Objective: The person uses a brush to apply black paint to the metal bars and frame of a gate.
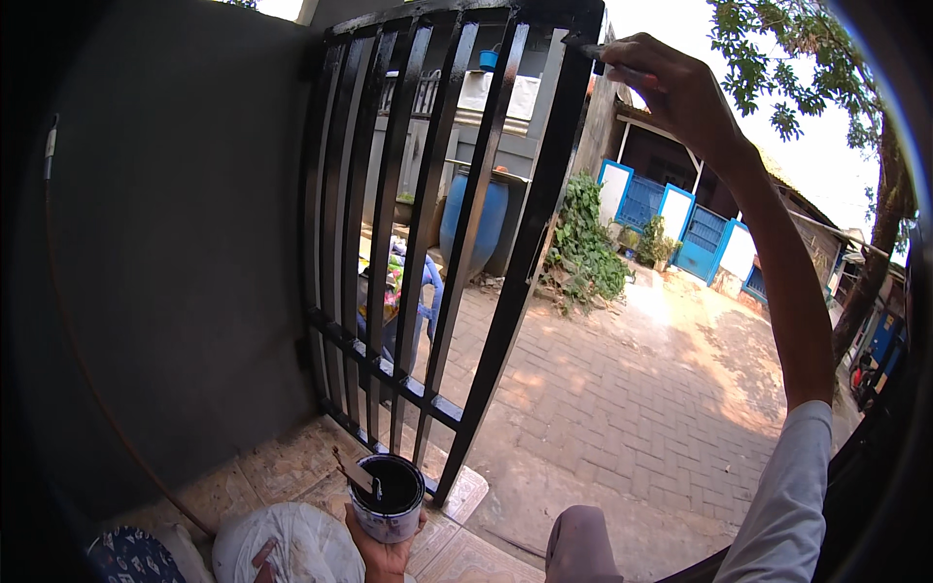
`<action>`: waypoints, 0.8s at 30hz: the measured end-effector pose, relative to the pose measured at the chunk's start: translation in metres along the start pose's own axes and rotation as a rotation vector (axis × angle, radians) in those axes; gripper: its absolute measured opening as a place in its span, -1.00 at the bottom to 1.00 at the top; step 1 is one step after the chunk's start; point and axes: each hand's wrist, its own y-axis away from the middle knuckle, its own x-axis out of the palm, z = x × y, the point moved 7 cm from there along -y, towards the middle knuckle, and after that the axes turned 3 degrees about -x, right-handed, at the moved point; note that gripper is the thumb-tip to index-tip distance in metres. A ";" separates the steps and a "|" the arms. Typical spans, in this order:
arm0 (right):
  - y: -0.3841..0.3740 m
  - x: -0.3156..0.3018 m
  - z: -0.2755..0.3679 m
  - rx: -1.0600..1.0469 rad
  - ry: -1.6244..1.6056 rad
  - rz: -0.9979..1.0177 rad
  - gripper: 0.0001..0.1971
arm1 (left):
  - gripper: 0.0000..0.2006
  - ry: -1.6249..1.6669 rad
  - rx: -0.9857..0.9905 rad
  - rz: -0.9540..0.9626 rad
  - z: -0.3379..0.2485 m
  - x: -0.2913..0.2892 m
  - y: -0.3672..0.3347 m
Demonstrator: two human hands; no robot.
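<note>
My right hand (675, 92) is raised at the upper right, its fingers closed around a paintbrush (587, 49). The dark bristles touch the top corner of a black metal gate (531, 253) with upright bars. Low in the view, my left hand (383, 554) cups a small tub (391, 526) from beneath and around its side. Black paint (400, 484) fills the tub, and its rim is smeared black. A flat stick (356, 472) leans in the paint over the rim. Wet-looking shine shows on the gate's bars.
A dark grey wall (175, 253) stands left of the gate, with a thin rod (73, 330) against it. White sacks (287, 544) lie on the tiled floor (491, 561) by my left hand. Beyond are paving (603, 389), a blue barrel (486, 228) and climbing plants (588, 243).
</note>
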 end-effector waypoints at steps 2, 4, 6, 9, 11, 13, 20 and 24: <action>-0.001 -0.005 0.015 0.066 -0.044 0.026 -0.78 | -0.20 0.011 0.011 -0.010 0.001 0.003 0.001; -0.003 -0.013 0.005 -0.041 0.010 -0.095 -0.75 | -0.21 0.030 0.003 -0.013 0.003 0.009 0.001; -0.005 -0.009 -0.005 0.021 0.062 -0.045 -0.73 | -0.21 0.057 -0.024 -0.011 0.008 0.014 0.001; -0.007 0.006 0.014 0.051 0.077 0.085 -0.80 | -0.21 0.083 -0.028 0.012 0.002 0.000 0.001; -0.008 -0.004 0.022 -0.007 0.003 0.093 -0.79 | -0.22 0.082 -0.031 -0.032 0.005 -0.008 -0.001; -0.011 -0.010 0.017 -0.020 -0.011 -0.011 -0.77 | -0.22 0.055 -0.024 -0.039 0.003 -0.013 -0.003; 0.008 0.019 0.024 0.035 0.123 0.107 -0.64 | -0.25 0.039 -0.009 -0.072 -0.001 -0.016 -0.001; 0.018 0.009 0.019 0.186 -0.203 -0.007 -0.75 | -0.34 -0.040 -0.041 -0.010 -0.001 -0.024 -0.003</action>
